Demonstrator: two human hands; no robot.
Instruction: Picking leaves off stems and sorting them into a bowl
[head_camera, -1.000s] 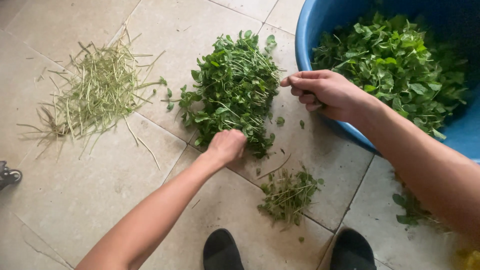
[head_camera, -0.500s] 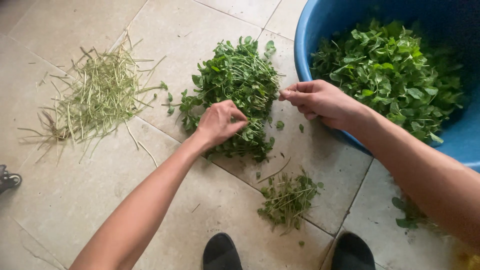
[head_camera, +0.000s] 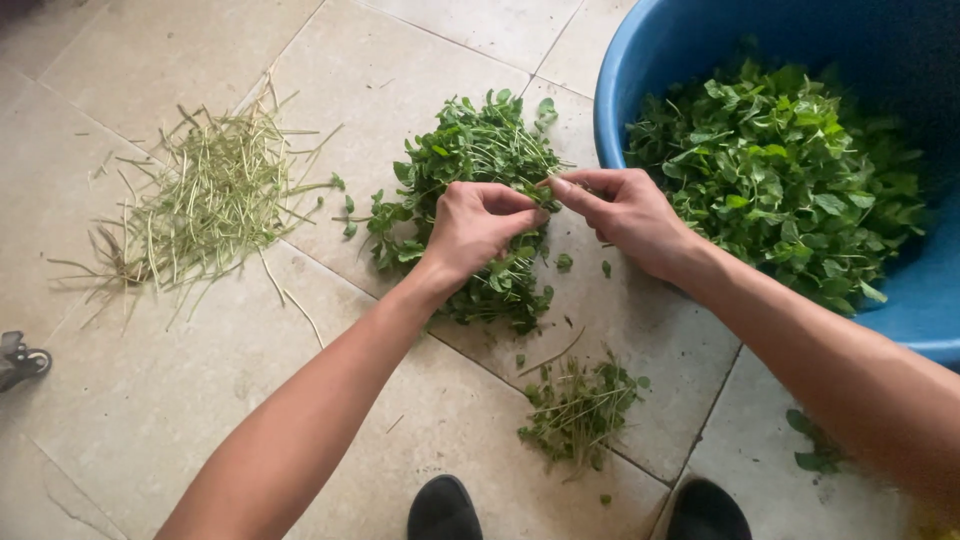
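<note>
Shoes (head_camera: 443, 508) stand nearest on the tiled floor (head_camera: 150, 400), just behind a small heap of sprigs (head_camera: 580, 405). Beyond, left hand (head_camera: 478, 225) and right hand (head_camera: 625, 212) meet fingertip to fingertip over the leafy pile (head_camera: 470, 190), each grip pinching one sprig lying left-to-right between them. Farther right sits the blue tub (head_camera: 625, 90) of picked leaves, nearer the right hand; bare stems (head_camera: 205, 200) lie well apart to the left.

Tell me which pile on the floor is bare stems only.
The pale stem pile, far left on the tiles. The big herb pile under the hands and the small pile still carry green leaves.

- We saw no packages, labels, signs or screens anywhere in view; nothing printed or displayed showed among what lay before us.
</note>
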